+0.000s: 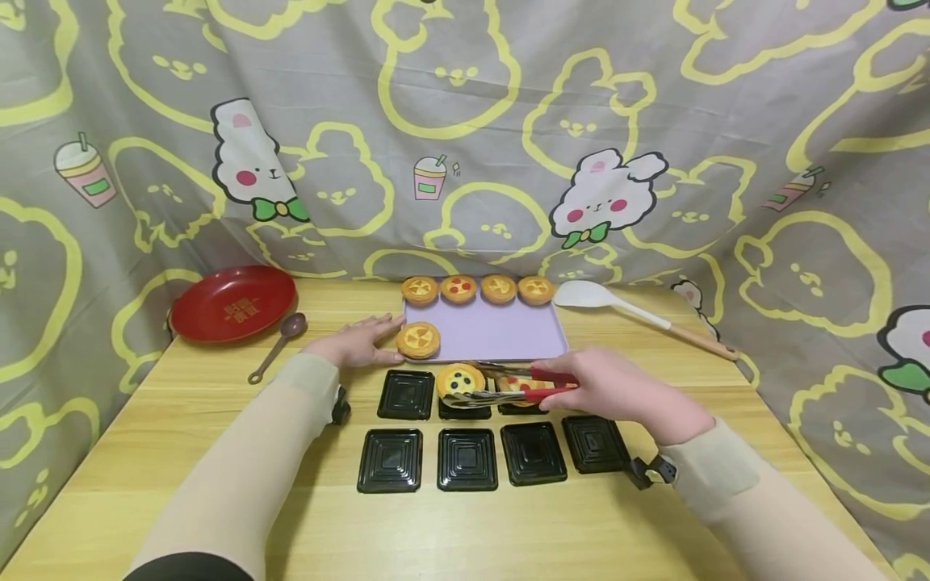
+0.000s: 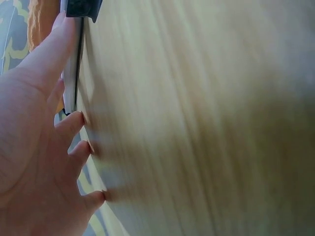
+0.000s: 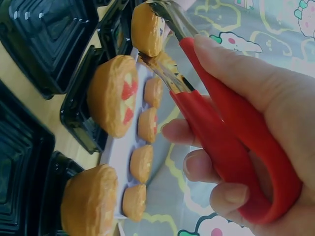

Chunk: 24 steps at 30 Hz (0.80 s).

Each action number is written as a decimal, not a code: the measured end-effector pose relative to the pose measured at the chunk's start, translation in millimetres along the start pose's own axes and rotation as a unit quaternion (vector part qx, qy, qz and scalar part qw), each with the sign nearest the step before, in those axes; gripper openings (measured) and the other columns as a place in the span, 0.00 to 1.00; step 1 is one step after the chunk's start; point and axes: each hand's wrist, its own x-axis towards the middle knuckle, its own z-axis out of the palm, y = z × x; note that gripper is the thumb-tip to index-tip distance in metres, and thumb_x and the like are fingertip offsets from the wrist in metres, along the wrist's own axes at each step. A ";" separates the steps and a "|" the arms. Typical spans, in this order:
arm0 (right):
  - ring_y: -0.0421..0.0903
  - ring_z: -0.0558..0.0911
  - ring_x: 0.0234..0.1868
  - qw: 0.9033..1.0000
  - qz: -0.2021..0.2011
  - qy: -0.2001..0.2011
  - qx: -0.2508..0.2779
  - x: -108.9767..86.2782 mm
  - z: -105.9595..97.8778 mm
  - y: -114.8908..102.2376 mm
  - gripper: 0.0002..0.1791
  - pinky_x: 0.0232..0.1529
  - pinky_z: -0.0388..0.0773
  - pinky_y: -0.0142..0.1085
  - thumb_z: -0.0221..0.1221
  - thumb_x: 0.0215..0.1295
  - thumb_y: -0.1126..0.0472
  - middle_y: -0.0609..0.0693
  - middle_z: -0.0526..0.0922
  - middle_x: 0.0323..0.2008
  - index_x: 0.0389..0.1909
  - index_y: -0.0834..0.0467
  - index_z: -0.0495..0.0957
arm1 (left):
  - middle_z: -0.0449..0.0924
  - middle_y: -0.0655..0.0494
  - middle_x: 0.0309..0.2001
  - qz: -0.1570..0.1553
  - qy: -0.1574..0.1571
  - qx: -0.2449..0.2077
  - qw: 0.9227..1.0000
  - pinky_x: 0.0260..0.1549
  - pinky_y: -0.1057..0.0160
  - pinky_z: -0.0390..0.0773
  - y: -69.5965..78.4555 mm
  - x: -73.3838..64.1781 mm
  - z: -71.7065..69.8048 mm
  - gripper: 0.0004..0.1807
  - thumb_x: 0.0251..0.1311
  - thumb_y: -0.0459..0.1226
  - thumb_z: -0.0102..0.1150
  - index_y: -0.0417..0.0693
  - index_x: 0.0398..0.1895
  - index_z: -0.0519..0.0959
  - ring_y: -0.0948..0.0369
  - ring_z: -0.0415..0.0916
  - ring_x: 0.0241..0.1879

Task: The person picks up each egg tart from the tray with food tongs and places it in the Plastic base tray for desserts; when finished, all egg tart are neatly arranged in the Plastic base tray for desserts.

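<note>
Near the middle of the table (image 1: 545, 532), just at 7 o'clock from the centre of the lilac pan (image 1: 501, 331), with a berry-dotted tart (image 1: 461, 378) caught between the metal tips of the tongs (image 3: 206, 130). Over a black tray (image 1: 465, 414), with contact beneath impossible to tell. Likely light and fairly firm with a little give, and apt to slip against smooth metal if pinched off-centre. Probably best taken across the widest part of the side, clear of the topping, with a mild squeeze to avoid dents. At 3 o'clock from the tart, gripping the red handles in the right hand (image 1: 606, 383), with thumb on one and fingers curled on the other, and with forearm angled in from 4 o'clock. At 10 o'clock, resting the left hand (image 1: 359, 340) beside the pan's left edge, with fingers spread, holding nothing, and with forearm reaching in from 7 o'clock.
</note>
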 end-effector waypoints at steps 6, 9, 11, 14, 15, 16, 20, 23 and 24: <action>0.41 0.80 0.36 1.000 0.027 -0.014 0.004 -2.9 6.6 3.0 0.34 0.38 0.78 0.41 0.65 0.60 0.38 0.48 0.85 0.49 0.62 0.54 0.79 | 0.38 0.42 0.78 0.000 0.002 -0.002 1.000 0.68 0.33 0.37 0.3 -0.3 0.3 0.48 0.64 0.59 0.57 0.55 0.80 0.46 0.41 0.35 0.75; 0.42 0.80 0.39 0.999 0.033 -0.019 0.002 -2.8 8.6 3.5 0.34 0.41 0.78 0.43 0.65 0.60 0.37 0.47 0.85 0.50 0.62 0.53 0.79 | 0.39 0.41 0.78 0.002 0.003 -0.002 1.000 0.68 0.33 0.37 0.4 -0.4 0.6 0.48 0.64 0.59 0.57 0.55 0.80 0.46 0.40 0.36 0.75; 0.43 0.80 0.38 0.999 0.034 -0.022 0.001 -2.4 9.2 3.1 0.34 0.41 0.78 0.43 0.65 0.59 0.37 0.47 0.84 0.50 0.62 0.53 0.79 | 0.39 0.41 0.78 0.001 0.003 -0.001 1.000 0.68 0.33 0.37 1.0 -0.5 0.6 0.48 0.64 0.59 0.57 0.55 0.80 0.46 0.41 0.36 0.75; 0.44 0.80 0.37 0.999 0.032 -0.023 -0.001 -1.6 9.3 2.1 0.34 0.40 0.77 0.42 0.66 0.59 0.39 0.47 0.85 0.49 0.62 0.53 0.79 | 0.39 0.41 0.78 0.000 0.003 -0.001 1.000 0.68 0.33 0.37 1.6 -1.6 0.0 0.48 0.64 0.59 0.57 0.54 0.80 0.46 0.40 0.36 0.75; 0.44 0.80 0.38 0.999 0.029 -0.022 -0.002 -1.3 9.2 1.8 0.34 0.40 0.78 0.43 0.67 0.59 0.39 0.47 0.85 0.49 0.62 0.53 0.79 | 0.39 0.41 0.78 0.000 0.003 -0.001 1.000 0.68 0.33 0.37 1.8 -2.1 -0.2 0.48 0.64 0.59 0.57 0.54 0.80 0.46 0.40 0.36 0.75; 0.43 0.81 0.39 0.999 0.027 -0.021 -0.004 -1.1 9.1 1.7 0.34 0.42 0.79 0.43 0.67 0.59 0.40 0.48 0.84 0.50 0.62 0.54 0.79 | 0.39 0.41 0.78 -0.001 0.002 -0.001 1.000 0.68 0.34 0.36 2.1 -2.4 -0.7 0.48 0.65 0.58 0.57 0.54 0.80 0.46 0.40 0.35 0.75; 0.43 0.82 0.42 0.999 0.030 -0.020 0.002 -1.5 7.2 1.8 0.36 0.44 0.80 0.45 0.67 0.58 0.39 0.48 0.84 0.52 0.63 0.55 0.77 | 0.39 0.41 0.78 -0.001 0.002 -0.003 1.000 0.68 0.33 0.36 3.2 -3.9 -1.7 0.48 0.65 0.58 0.57 0.54 0.80 0.46 0.40 0.35 0.75; 0.43 0.82 0.41 0.999 0.036 -0.015 0.020 -2.1 4.4 3.1 0.38 0.43 0.80 0.44 0.67 0.57 0.38 0.48 0.84 0.51 0.64 0.56 0.77 | 0.38 0.41 0.78 -0.002 0.001 -0.006 1.000 0.68 0.33 0.36 3.7 -3.9 -1.9 0.48 0.65 0.58 0.57 0.54 0.80 0.46 0.40 0.35 0.75; 0.44 0.82 0.40 0.999 0.035 -0.010 0.027 -2.0 3.1 3.6 0.38 0.43 0.80 0.44 0.67 0.57 0.38 0.48 0.84 0.50 0.64 0.56 0.77 | 0.38 0.41 0.78 -0.001 0.001 -0.008 1.000 0.68 0.33 0.36 3.8 -3.8 -1.9 0.48 0.65 0.58 0.57 0.54 0.80 0.46 0.40 0.35 0.75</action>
